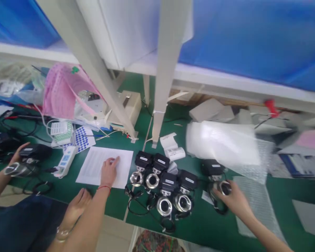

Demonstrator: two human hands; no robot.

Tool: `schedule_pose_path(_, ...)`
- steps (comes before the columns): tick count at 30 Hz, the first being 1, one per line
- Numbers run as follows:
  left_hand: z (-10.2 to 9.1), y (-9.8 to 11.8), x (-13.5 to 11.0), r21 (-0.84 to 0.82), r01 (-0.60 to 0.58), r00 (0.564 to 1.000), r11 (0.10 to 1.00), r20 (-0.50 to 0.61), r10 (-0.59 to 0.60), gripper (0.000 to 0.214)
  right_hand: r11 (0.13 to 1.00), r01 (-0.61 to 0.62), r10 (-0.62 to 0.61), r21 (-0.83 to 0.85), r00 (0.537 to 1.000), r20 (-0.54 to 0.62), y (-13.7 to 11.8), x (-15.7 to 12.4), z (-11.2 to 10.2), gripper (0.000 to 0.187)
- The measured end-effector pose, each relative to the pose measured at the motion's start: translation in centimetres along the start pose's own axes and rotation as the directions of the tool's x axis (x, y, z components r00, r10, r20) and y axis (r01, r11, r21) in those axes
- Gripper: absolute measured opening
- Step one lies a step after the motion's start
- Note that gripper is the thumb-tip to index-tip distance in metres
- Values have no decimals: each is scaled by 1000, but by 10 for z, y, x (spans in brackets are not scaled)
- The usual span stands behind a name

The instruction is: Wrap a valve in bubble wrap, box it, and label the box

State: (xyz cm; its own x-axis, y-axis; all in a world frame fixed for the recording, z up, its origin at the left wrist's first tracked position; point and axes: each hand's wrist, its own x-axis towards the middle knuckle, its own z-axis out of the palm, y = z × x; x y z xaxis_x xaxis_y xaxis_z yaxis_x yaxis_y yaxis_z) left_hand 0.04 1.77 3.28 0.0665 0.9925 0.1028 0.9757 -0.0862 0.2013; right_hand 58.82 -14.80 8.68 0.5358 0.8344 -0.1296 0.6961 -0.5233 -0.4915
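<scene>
The right hand (232, 196) has its fingers closed around the metal ring end of a black-topped valve unit (212, 168), which is on the green counter (118, 201) right of the middle, set back from the front edge. The left hand (109, 172), a red string at its wrist, rests on a printed sheet (90, 162) left of the middle; it grips nothing, with one digit stretched out over the paper and another bent. Between the two hands, four similar valve units (168, 182) stand close together toward the front edge, metal rings facing forward and black cables lying around them. A small white card (206, 197) is just beside the held unit, and bubble wrap (259, 206) spreads to its right, reaching the front edge. Behind these are a blurred stack of white sheets (223, 141) and, left of it, a paper roll (175, 153). A power strip (66, 161) lies left of the printed sheet. Near the counter's left end, a co-worker's hand (15, 157) holds another valve unit (35, 152); the co-worker's other hand (80, 203) is at the front edge.
</scene>
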Motion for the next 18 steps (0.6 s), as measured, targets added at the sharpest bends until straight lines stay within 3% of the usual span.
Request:
schedule_pose_path(3, -29, 14, 9, -71, 2, 999, 997, 40, 0, 53, 1000, 22, -22, 3, 998, 66, -1, 1, 2, 71)
schedule_pose_path(5, -54, 39, 3, -113, 39, 999, 993, -30, -42, 43, 998, 55, -57, 23, 991, 122, 1, 0, -1, 74)
schedule_pose_path(8, -86, 110, -34, -239, 52, 971, 970, -215, -105, 26, 995, 88, -94, 39, 978, 184, 6, -1, -9, 72)
schedule_pose_path(10, -94, 176, -78, -356, -60, 971, 933, -237, -28, 20, 994, 104, -109, 32, 973, 202, 10, 1, -15, 65)
schedule_pose_path(13, -80, 282, -155, -557, -165, 986, 814, -115, 121, 18, 982, 164, -181, 89, 954, 241, 18, 10, -23, 54)
schedule_pose_path(15, -56, 341, -196, -643, -143, 965, 752, 78, 250, 18, 967, 203, -238, 151, 931, 275, 26, 18, -29, 48)
schedule_pose_path(16, -42, 365, -210, -659, -115, 946, 743, 155, 284, 18, 960, 217, -261, 174, 921, 290, 29, 22, -32, 45)
schedule_pose_path(18, -12, 402, -220, -629, -11, 933, 777, 273, 234, 21, 946, 242, -303, 216, 899, 315, 35, 29, -37, 40)
